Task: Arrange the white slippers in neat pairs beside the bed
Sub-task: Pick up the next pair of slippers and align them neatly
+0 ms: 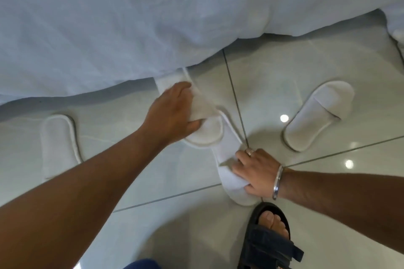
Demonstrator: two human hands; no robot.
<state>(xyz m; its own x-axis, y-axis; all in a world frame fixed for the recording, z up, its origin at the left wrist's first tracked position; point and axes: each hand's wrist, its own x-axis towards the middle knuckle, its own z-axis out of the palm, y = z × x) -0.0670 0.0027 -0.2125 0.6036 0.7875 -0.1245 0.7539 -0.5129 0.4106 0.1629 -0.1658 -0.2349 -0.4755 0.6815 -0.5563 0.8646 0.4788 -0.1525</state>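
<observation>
Several white slippers lie on the pale tiled floor beside the bed (109, 28). My left hand (172, 113) grips the strap of one slipper (207, 133) in the middle, just below the hanging sheet. My right hand (255, 172), with a ring and a metal bangle, holds the toe strap of a second slipper (231, 179) that lies partly under the first. Another slipper (168, 82) pokes out from under the sheet behind my left hand. A slipper (58, 144) lies sole up at the left. One more slipper (317, 113) lies apart at the right, toe pointing up-right.
The white sheet hangs over the bed's edge to the floor across the top. My foot in a dark sandal (269, 236) stands just below the right hand. Glossy tiles (328, 181) with dark grout lines show ceiling light reflections.
</observation>
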